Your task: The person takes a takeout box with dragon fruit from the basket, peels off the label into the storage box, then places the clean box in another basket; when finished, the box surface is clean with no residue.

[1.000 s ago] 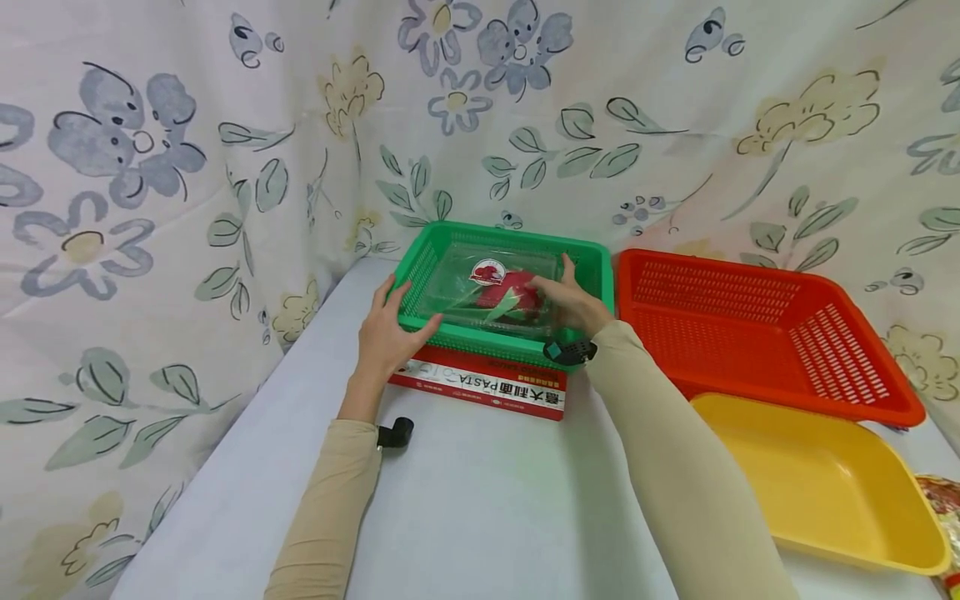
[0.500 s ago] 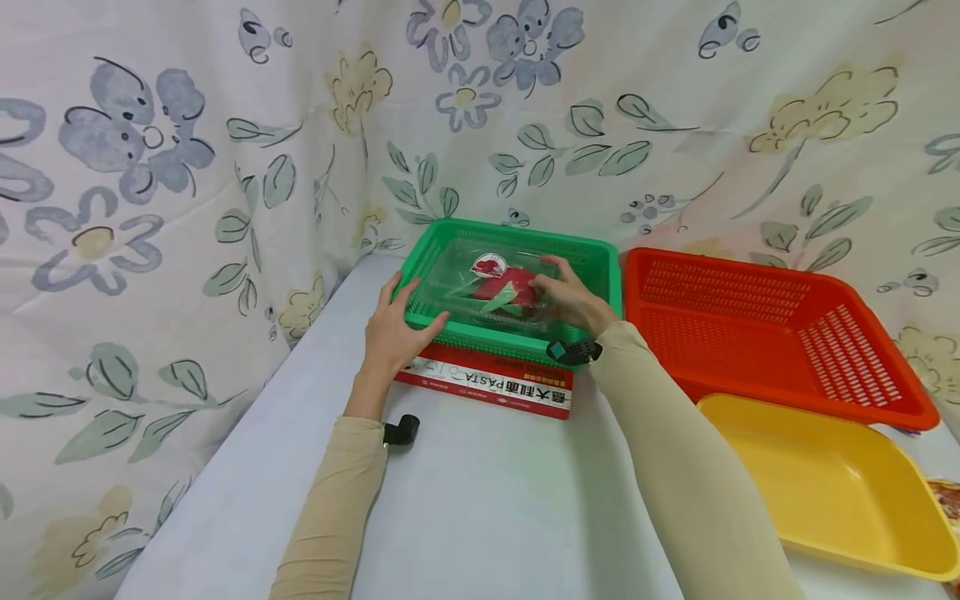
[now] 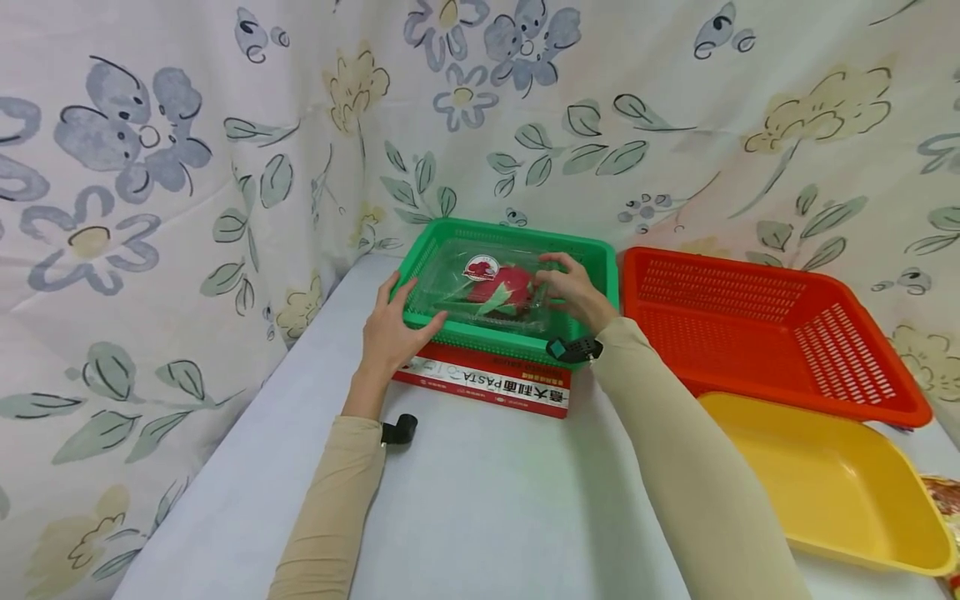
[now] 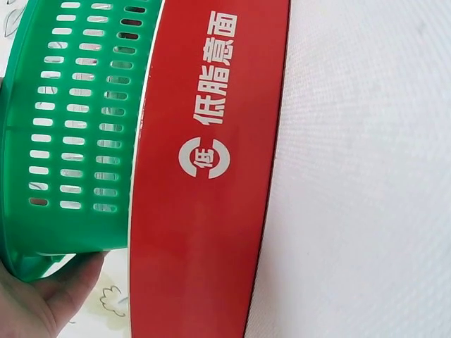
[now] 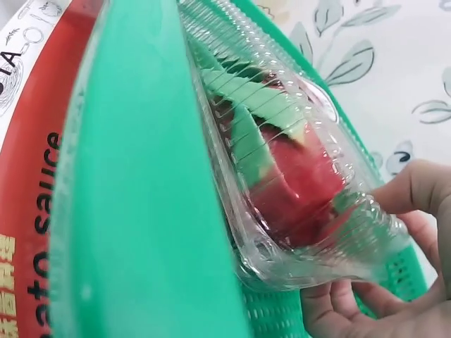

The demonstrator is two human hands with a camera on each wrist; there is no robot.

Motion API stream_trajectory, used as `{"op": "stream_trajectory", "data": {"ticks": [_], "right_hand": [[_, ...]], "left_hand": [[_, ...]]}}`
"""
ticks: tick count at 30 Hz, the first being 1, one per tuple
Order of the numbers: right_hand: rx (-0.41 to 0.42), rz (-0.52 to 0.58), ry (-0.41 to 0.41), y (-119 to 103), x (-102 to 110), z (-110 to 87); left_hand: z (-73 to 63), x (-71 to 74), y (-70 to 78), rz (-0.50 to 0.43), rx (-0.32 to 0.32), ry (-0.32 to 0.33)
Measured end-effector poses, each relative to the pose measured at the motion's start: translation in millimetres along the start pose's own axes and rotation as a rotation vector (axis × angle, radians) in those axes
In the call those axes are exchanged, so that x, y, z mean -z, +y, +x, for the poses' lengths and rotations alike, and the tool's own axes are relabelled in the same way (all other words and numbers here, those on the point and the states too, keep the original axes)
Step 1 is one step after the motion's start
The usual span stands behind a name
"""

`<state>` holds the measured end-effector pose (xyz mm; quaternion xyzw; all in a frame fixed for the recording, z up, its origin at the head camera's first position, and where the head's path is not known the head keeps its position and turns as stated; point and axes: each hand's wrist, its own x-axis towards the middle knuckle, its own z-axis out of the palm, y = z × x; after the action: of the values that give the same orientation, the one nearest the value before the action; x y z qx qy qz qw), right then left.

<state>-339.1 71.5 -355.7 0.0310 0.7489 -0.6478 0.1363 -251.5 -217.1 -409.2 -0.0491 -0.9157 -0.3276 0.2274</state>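
The right hand pinches in its fingers the right end of a clear rectangular plastic container holding 1 red fruit with green scales. The container lies inside a green rectangular perforated plastic basket, which stands on a flat red printed box on the white surface. The left hand, fingers spread, rests against the green basket's near left corner. Right of it sit a red perforated plastic basket and, nearer, a smooth yellow plastic tray.

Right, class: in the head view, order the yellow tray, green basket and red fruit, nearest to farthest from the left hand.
1. Green basket: at the left hand.
2. Red fruit: right, inside the clear container.
3. Yellow tray: farther right, lower.
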Motion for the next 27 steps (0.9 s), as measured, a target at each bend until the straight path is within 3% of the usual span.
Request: {"op": "stream_trajectory", "data": {"ticks": [6, 17, 27], "right_hand": [[0.039, 0.116, 0.015, -8, 5, -3.6], [0.068, 0.154, 0.094, -26, 24, -12.9], [0.18, 0.194, 0.106, -45, 39, -36.3]], "left_hand": [[-0.3, -1.1, 4.4, -0.009, 0.007, -0.015], [0.3, -4.1, 7.0, -0.01, 0.009, -0.021], [-0.6, 1.6, 0.6, 0.007, 0.026, -0.015]]}}
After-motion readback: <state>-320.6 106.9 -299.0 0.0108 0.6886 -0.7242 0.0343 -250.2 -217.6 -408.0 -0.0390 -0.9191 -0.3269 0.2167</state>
